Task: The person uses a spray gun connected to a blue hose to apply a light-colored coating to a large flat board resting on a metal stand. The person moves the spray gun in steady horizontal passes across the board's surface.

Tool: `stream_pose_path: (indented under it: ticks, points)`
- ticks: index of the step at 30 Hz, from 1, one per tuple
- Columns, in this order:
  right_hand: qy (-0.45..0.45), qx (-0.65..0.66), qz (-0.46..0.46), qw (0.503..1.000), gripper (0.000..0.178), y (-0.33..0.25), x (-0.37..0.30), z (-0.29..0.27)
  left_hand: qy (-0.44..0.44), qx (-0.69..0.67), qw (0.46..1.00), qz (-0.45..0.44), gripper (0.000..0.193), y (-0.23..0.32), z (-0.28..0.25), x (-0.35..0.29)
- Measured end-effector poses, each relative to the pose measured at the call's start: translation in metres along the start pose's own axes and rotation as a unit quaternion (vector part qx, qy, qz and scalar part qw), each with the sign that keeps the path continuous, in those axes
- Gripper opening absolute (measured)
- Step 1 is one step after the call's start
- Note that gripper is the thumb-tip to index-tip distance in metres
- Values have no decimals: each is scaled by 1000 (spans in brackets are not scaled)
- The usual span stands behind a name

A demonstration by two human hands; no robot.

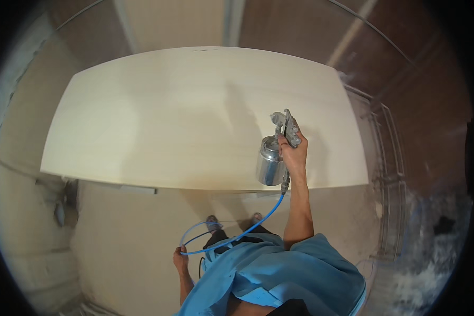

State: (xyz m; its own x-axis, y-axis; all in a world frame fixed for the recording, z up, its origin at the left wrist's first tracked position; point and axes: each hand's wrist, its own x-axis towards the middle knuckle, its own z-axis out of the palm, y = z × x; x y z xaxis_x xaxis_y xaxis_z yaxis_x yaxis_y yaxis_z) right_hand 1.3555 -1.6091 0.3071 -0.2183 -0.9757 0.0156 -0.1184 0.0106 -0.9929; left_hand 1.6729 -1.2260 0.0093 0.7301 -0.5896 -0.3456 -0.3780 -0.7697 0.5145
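Observation:
My right hand (296, 152) is wrapped round the grip of a metal spray gun (291, 129), held above a large pale panel (158, 121). A shiny silver cup (272, 163) hangs from the gun on its left side. From the bottom of the grip a blue air hose (263, 218) curves down and left to my left hand (180, 258). That hand is closed round the hose low at my left side, with a loop of it above the fingers. Whether the trigger is pulled I cannot tell.
The panel lies flat, its near edge just ahead of my feet (213, 221). Metal racks (392, 142) stand along the right side. Brown sheets (295, 31) lean behind the panel. A dark object (66, 205) is under the panel's left corner. White residue (426, 279) marks the floor at lower right.

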Motion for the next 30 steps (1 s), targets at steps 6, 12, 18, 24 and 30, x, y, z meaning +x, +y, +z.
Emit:
stream_pose_path:
  ticks: [6, 12, 18, 24, 30]
  points:
    - [112, -24, -64, 991, 53, -7, -38, 114, -50, 108, 991, 56, 30, -44, -137, 123]
    - [188, -203, -119, 953, 53, -15, -30, 78, -131, 109, 985, 21, 36, -5, -132, 95]
    - [225, -247, -123, 935, 46, -9, -21, 60, -232, 81, 969, -5, 41, -2, -80, 107]
    - [95, -37, -44, 994, 14, 0, -25, 95, -165, 58, 985, 5, 40, -36, -55, 103]
    - [-28, 58, 1, 998, 6, 11, -21, 91, -59, 1, 996, -60, 43, -33, -46, 48]
